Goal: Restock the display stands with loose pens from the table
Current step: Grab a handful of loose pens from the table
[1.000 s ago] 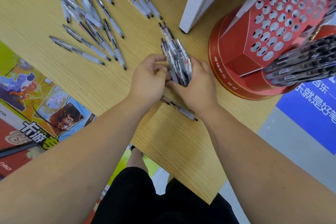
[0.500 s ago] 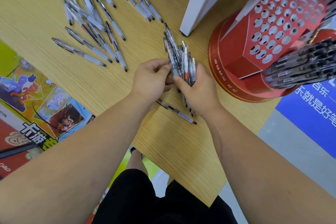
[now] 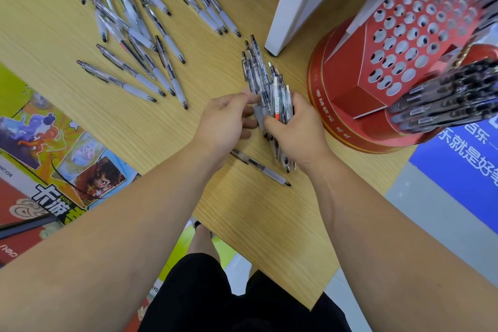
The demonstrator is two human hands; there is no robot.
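I see the wooden surface (image 3: 256,237) filling most of the view. Its near edge cuts diagonally below the red display stand (image 3: 347,105), which stands at the right edge. The stand's panel of holes (image 3: 412,35) faces the middle of the surface, and dark pens (image 3: 444,102) stick out of its right side. Bare wood lies below and left of the stand. Colourful printed sheets (image 3: 62,159) lie far left of it. A white post (image 3: 296,3) rises just above and left of the stand, narrowing the gap there. Loose pens (image 3: 161,32) lie scattered well to the stand's upper left.

Just left of its base, my right hand (image 3: 299,129) grips a bundle of pens (image 3: 262,81), and my left hand (image 3: 223,121) pinches that bundle's side. A single pen (image 3: 260,168) lies on the surface under both hands.
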